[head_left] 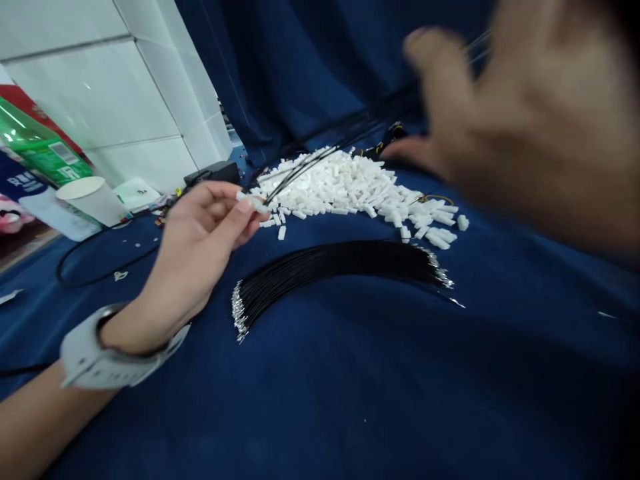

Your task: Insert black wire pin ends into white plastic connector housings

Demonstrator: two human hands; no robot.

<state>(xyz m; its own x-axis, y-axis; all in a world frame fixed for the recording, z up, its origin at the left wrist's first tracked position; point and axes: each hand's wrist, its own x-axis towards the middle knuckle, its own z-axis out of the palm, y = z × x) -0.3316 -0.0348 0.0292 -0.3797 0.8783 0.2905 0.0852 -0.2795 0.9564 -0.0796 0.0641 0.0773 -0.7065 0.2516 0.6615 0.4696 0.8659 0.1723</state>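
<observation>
My left hand (200,233), with a pale watch on its wrist, pinches a small white plastic connector housing (254,202) between thumb and fingers. Several thin black wires (310,163) run from the housing up and to the right, passing behind my right hand (520,113). That hand is raised close to the camera and blurred, its fingers apart; light wire ends show between them. Below lies a curved bundle of black wires (340,260) with silver terminals at both ends. Just behind it spreads a heap of white connector housings (340,183).
Blue cloth (350,387) covers the work surface, and a blue curtain (320,60) hangs behind. At the left are a paper cup (93,200), a green bottle (47,150) and a looped black cable (75,283). A dark box (217,172) sits beyond my left hand.
</observation>
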